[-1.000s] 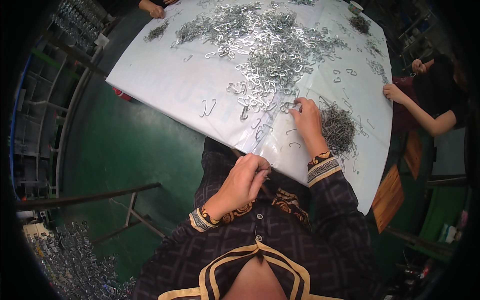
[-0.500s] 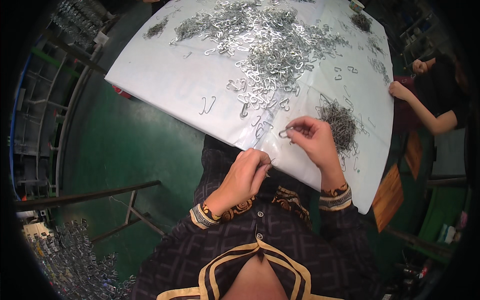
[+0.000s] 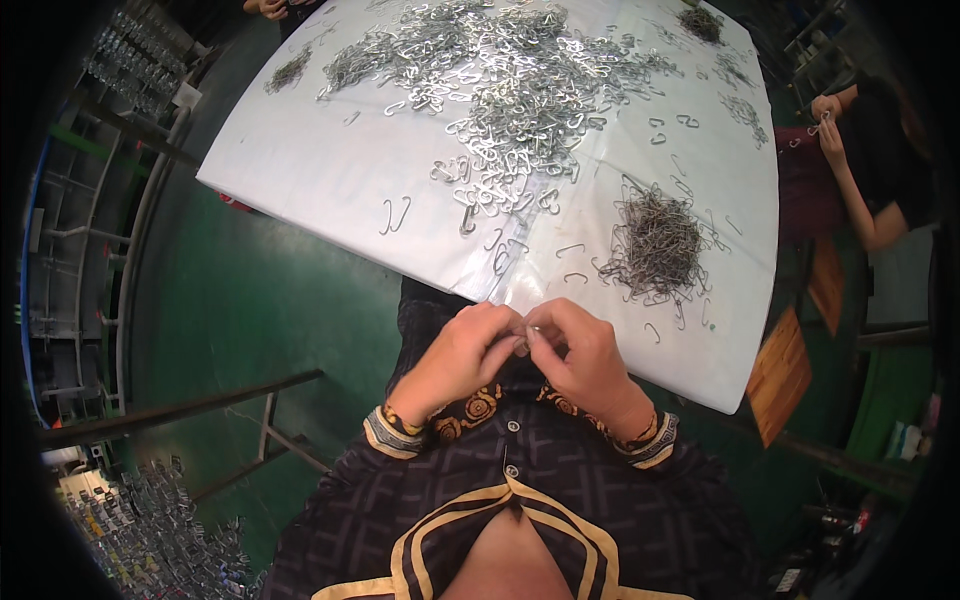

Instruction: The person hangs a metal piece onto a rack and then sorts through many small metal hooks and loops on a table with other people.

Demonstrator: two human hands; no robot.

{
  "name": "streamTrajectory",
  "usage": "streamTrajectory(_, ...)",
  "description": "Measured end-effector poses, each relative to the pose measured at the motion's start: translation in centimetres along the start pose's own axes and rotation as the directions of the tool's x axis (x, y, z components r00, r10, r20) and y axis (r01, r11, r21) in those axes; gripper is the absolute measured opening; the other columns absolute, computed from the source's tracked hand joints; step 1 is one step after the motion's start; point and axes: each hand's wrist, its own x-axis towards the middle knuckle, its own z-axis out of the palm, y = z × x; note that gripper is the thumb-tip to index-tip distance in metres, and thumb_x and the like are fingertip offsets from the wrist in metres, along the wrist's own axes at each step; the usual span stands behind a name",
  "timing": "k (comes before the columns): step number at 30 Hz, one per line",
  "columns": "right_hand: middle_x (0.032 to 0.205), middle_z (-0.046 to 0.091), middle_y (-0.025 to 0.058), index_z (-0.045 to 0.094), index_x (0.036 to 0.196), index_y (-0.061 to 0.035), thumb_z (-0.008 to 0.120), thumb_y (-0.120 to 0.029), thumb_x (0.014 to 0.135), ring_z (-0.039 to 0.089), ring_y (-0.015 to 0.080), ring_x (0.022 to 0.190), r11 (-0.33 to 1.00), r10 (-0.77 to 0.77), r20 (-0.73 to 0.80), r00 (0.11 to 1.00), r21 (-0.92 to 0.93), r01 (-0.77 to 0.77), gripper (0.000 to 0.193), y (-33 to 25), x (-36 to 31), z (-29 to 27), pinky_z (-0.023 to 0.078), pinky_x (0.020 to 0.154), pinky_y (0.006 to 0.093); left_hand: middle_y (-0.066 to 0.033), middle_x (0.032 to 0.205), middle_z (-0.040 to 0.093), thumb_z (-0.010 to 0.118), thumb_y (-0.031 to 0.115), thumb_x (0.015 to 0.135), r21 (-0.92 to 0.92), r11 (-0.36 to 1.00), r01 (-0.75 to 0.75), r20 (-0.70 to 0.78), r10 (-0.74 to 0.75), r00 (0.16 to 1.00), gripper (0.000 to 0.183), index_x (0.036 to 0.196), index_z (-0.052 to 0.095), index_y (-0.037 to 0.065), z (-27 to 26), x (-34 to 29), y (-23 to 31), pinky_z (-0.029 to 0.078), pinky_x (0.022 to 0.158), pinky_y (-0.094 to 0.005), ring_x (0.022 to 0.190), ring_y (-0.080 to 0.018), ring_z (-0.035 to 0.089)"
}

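My left hand [image 3: 468, 350] and my right hand [image 3: 582, 358] meet in front of my body, just off the near edge of the white-covered table [image 3: 330, 175]. Both are closed in a pinch, fingertips touching. A small metal hook and a thin wire piece are between the fingers, almost wholly hidden by them. Beyond my right hand lies a dark heap of thin bent wire pieces [image 3: 660, 245], several strewn around it. A large pile of shiny silver metal hooks [image 3: 520, 110] spreads over the table's middle and far part. A few loose hooks [image 3: 500, 255] rest near the table edge.
At the right, a person's hands [image 3: 828, 130] hold a small metal piece beside the table. Another person's hand [image 3: 272, 8] shows at the far left corner. Smaller wire heaps [image 3: 700, 25] lie near the far edge. A wooden stool [image 3: 782, 375] and a metal bar [image 3: 180, 410] flank me.
My right hand has moved down and left from beside the wire heap, bringing its hook to my left hand. The person at the right has raised one hand toward the other.
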Motion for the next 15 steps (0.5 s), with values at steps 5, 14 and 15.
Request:
streamTrajectory(5, 0.077, 0.06, 0.0134, 0.055, 0.09, -0.0013, 0.063, -0.003, 0.082, 0.065, 0.0276, 0.066, 0.999, 0.025, 0.001, 1.0, 0.021, -0.025, 0.012, 0.3, -1.0, 0.6, 0.052, 0.058, 0.0337, -0.0153, 0.081, 0.065, 0.066, 0.006, 0.083, 0.059, 0.995, 0.079, -0.131, -0.071, 0.989, 0.005, 0.084, 0.067, 0.001, -0.3, 4.2, -2.6, 0.051, 0.068, -0.0376, 0.074, -0.0309, 0.064)
streamTrajectory(14, 0.083, 0.068, 0.0106, 0.059, 0.095, 0.0007, 0.061, 0.001, 0.085, 0.07, 0.0201, 0.07, 0.999, 0.025, 0.055, 0.998, -0.043, -0.023, 0.01, 0.9, -1.7, 0.9, 0.056, 0.064, 0.0288, -0.0106, 0.082, 0.063, 0.062, 0.007, 0.073, 0.729, 0.654, -0.202, 0.152, 0.133, 0.979, 0.007, 0.074, 0.066, 0.001, 6.7, 12.5, -5.0, 0.055, 0.069, -0.0381, 0.079, -0.029, 0.063)
streamTrajectory(15, 0.082, 0.068, 0.0106, 0.059, 0.094, 0.0007, 0.062, 0.001, 0.085, 0.07, 0.0201, 0.07, 0.999, 0.036, 0.05, 0.998, -0.027, -0.034, 0.01, 1.1, -1.8, 1.0, 0.056, 0.064, 0.0287, -0.0115, 0.081, 0.064, 0.061, 0.005, 0.071, 0.732, 0.652, -0.198, 0.186, 0.088, 0.979, 0.007, 0.073, 0.066, 0.0, 6.5, 12.7, -3.8, 0.055, 0.068, -0.0384, 0.08, -0.0305, 0.064)
